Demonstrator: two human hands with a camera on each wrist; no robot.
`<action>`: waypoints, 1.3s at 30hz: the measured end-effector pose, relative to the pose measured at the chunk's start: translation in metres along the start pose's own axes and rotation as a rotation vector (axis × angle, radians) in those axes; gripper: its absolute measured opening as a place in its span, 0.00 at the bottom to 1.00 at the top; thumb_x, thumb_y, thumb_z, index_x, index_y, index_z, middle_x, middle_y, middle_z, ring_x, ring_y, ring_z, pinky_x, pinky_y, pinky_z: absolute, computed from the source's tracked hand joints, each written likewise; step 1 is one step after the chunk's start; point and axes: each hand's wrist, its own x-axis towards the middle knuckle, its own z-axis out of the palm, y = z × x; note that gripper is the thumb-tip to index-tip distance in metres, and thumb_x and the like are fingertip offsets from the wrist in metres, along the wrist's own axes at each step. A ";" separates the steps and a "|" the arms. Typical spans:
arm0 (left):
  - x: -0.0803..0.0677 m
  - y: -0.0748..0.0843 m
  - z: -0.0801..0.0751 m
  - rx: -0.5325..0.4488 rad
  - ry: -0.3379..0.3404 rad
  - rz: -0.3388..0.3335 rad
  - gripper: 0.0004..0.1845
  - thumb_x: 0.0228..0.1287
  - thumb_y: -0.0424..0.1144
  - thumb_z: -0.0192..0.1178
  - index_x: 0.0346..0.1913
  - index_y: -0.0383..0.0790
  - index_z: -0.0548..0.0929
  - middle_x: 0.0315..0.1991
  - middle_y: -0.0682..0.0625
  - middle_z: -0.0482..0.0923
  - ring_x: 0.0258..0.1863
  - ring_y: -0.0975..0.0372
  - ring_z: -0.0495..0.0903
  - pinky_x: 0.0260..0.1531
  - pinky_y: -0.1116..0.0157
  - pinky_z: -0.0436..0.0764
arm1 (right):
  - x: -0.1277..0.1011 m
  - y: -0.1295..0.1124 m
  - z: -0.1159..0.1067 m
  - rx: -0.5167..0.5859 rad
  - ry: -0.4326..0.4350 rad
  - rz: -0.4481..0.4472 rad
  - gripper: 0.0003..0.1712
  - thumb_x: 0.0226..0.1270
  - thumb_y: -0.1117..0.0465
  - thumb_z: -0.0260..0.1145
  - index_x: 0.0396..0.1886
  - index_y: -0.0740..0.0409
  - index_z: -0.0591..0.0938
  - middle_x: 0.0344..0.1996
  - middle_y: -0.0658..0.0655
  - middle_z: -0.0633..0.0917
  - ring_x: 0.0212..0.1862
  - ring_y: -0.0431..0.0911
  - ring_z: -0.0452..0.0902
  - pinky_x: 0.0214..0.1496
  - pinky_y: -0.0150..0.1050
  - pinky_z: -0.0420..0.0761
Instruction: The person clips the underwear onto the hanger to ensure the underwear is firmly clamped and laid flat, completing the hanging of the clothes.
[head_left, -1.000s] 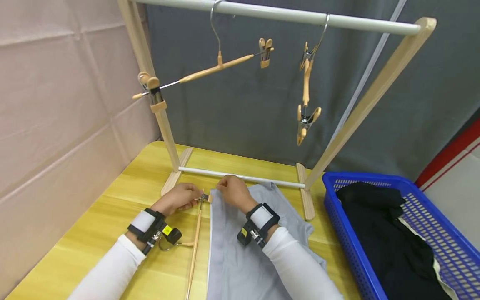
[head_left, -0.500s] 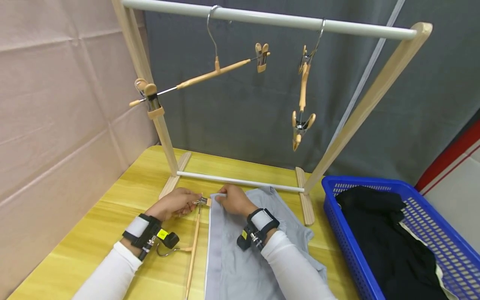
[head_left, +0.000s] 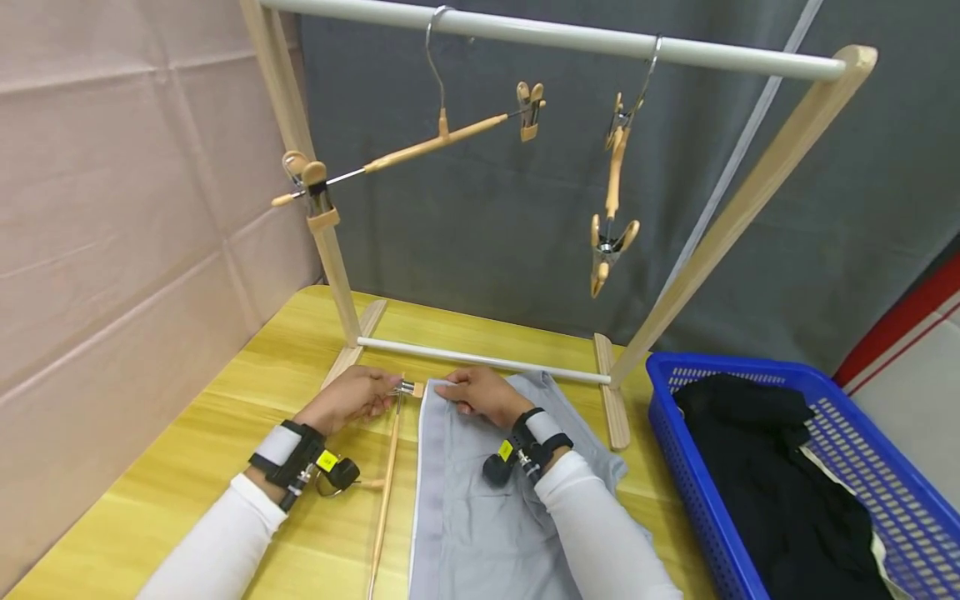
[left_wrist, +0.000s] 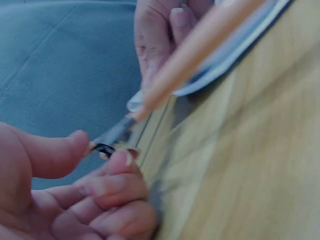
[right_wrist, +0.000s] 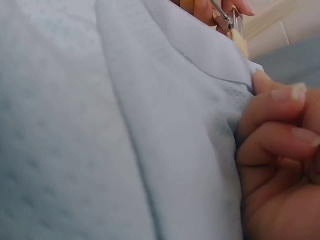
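If your left hand (head_left: 350,400) lets up on the clip (head_left: 410,388) early, it may bite short of the grey garment (head_left: 472,508); if your right hand (head_left: 483,393) slackens, the corner could slip away. Your left thumb and fingers pinch the clip, its hanger (head_left: 387,482) lying toward you. Just right sits the garment's edge, contact unclear, 1 far corner pinched in your right hand.

Two hands (left_wrist: 90,205) — nearer pinching a clip (left_wrist: 105,148), blurred tan rod (left_wrist: 192,56), tabletop (left_wrist: 250,150)
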 end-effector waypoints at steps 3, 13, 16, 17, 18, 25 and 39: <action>0.000 -0.002 0.001 -0.023 0.026 0.023 0.16 0.75 0.39 0.47 0.35 0.27 0.75 0.24 0.47 0.70 0.16 0.66 0.61 0.16 0.73 0.61 | 0.000 -0.002 -0.001 0.037 -0.038 -0.001 0.10 0.69 0.60 0.63 0.27 0.57 0.76 0.15 0.49 0.65 0.18 0.40 0.61 0.21 0.31 0.61; 0.001 -0.004 0.007 -0.082 0.129 0.029 0.10 0.73 0.35 0.50 0.39 0.28 0.76 0.26 0.47 0.72 0.17 0.67 0.63 0.16 0.73 0.61 | -0.005 -0.007 -0.006 0.100 -0.085 0.008 0.07 0.70 0.61 0.61 0.36 0.61 0.79 0.15 0.50 0.66 0.18 0.40 0.61 0.22 0.32 0.61; 0.004 -0.006 0.010 -0.110 0.140 0.043 0.09 0.72 0.33 0.51 0.35 0.29 0.74 0.26 0.47 0.72 0.18 0.67 0.63 0.15 0.74 0.60 | -0.008 -0.004 -0.008 0.108 -0.083 0.022 0.07 0.70 0.61 0.61 0.37 0.61 0.79 0.16 0.50 0.67 0.18 0.40 0.61 0.22 0.32 0.62; 0.004 -0.007 0.011 -0.118 0.143 0.049 0.09 0.72 0.32 0.51 0.34 0.29 0.74 0.26 0.47 0.72 0.17 0.67 0.63 0.15 0.74 0.60 | -0.009 -0.003 -0.008 0.110 -0.084 0.025 0.07 0.70 0.61 0.61 0.37 0.61 0.78 0.16 0.50 0.67 0.18 0.40 0.61 0.22 0.32 0.62; 0.005 -0.008 0.011 -0.123 0.143 0.057 0.08 0.72 0.31 0.51 0.34 0.29 0.74 0.26 0.46 0.72 0.18 0.67 0.64 0.15 0.74 0.60 | -0.009 -0.002 -0.008 0.123 -0.085 0.032 0.06 0.70 0.61 0.61 0.38 0.61 0.78 0.16 0.50 0.67 0.18 0.40 0.61 0.23 0.32 0.62; 0.005 -0.011 0.012 -0.168 0.135 0.079 0.08 0.70 0.29 0.50 0.33 0.27 0.73 0.25 0.46 0.72 0.16 0.68 0.63 0.14 0.74 0.60 | -0.007 -0.002 -0.004 0.104 -0.075 0.038 0.07 0.69 0.60 0.63 0.38 0.61 0.78 0.16 0.49 0.68 0.18 0.38 0.62 0.21 0.31 0.61; 0.005 -0.004 0.014 -0.115 0.112 0.071 0.09 0.72 0.31 0.50 0.33 0.29 0.74 0.24 0.47 0.72 0.16 0.67 0.63 0.15 0.74 0.61 | -0.002 -0.011 0.007 0.248 0.086 0.099 0.08 0.65 0.63 0.66 0.37 0.63 0.78 0.19 0.49 0.73 0.17 0.38 0.64 0.18 0.28 0.61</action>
